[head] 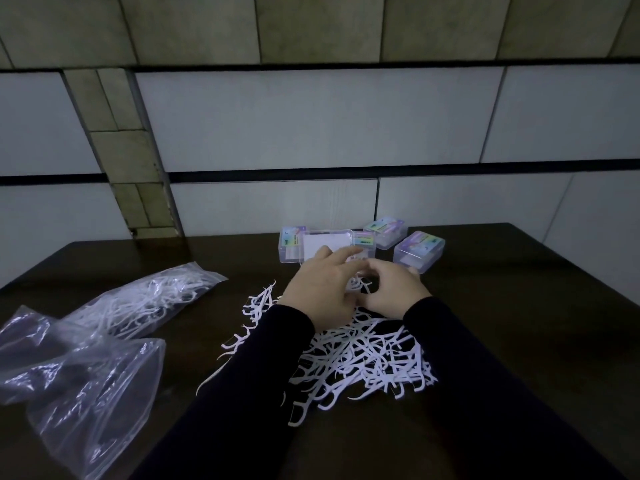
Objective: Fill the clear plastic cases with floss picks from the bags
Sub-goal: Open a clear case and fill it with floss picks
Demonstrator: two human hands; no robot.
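A heap of loose white floss picks (360, 355) lies on the dark table in front of me. Just beyond it stands a clear plastic case with its lid raised (327, 245). My left hand (322, 289) and my right hand (394, 292) meet over the far edge of the heap, right before that case, fingers curled around a few white picks (360, 282). What lies inside the open case is hidden by my hands. A sealed bag of floss picks (145, 299) lies at the left.
Several shut clear cases with colourful labels stand behind, one at the far right (419, 251) and one further back (386, 232). A crumpled empty plastic bag (79, 386) lies at the near left. The dark table (519, 323) ends at a tiled wall.
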